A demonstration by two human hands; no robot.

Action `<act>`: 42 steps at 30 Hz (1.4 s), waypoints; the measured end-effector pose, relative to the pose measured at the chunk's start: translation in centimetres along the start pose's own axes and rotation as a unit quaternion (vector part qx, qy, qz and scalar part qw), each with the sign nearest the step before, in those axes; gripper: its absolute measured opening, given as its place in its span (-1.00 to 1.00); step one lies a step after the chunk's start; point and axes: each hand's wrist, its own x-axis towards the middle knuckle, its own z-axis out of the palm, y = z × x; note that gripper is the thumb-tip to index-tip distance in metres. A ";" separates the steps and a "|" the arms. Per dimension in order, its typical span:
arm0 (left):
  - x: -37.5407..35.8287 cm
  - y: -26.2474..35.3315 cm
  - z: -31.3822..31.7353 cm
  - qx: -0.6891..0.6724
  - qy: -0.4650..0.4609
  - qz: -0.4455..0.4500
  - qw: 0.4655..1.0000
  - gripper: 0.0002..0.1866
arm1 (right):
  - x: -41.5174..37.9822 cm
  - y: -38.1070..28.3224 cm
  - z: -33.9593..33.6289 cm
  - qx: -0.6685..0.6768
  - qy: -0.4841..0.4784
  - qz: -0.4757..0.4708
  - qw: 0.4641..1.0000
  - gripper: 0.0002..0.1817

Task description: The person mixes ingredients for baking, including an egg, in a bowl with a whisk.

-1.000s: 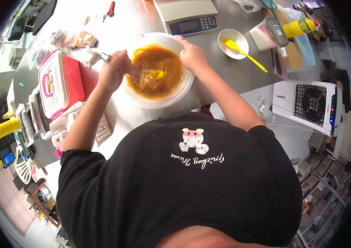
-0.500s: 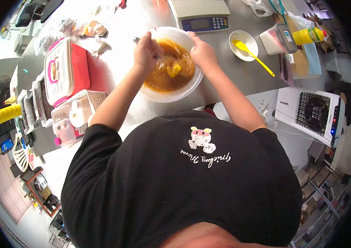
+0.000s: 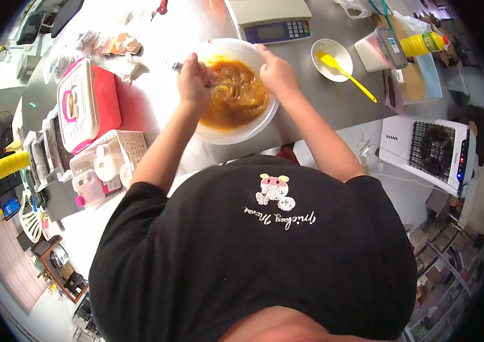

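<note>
A white bowl (image 3: 219,135) holds glossy brown-orange batter (image 3: 244,105) with swirl marks. My left hand (image 3: 194,80) is closed around the handle of a metal tool (image 3: 177,66) over the bowl's left side. The handle's end sticks out to the left; the working end is blurred in the batter and cannot be made out clearly. My right hand (image 3: 276,71) grips the bowl's upper right rim. To the right, a small white bowl (image 3: 320,67) holds a yellow spatula (image 3: 356,84).
Behind the bowl stands a digital scale (image 3: 273,31). At the right are a lidded tub (image 3: 372,54) and a yellow bottle (image 3: 421,44). A red-and-white case (image 3: 102,97), a white basket (image 3: 133,142) and eggshells (image 3: 126,44) are at the left.
My left hand has moved a little left and down with the tool, whose handle now tilts out further left. The yellow lump on the batter no longer shows. The camera view has shifted slightly.
</note>
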 end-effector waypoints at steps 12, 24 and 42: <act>6.0 3.1 -0.8 0.033 -0.070 0.158 0.984 -0.64 | -0.2 -0.1 0.1 0.021 -0.005 -0.021 1.000 -0.42; 5.5 6.2 3.4 0.342 -0.108 0.149 0.922 -0.66 | 0.5 -0.3 0.2 0.024 -0.032 -0.030 0.999 -0.42; 3.6 2.7 -0.3 0.431 -0.150 -0.029 0.890 -0.72 | 0.4 0.5 -0.7 0.024 -0.074 -0.056 0.995 -0.41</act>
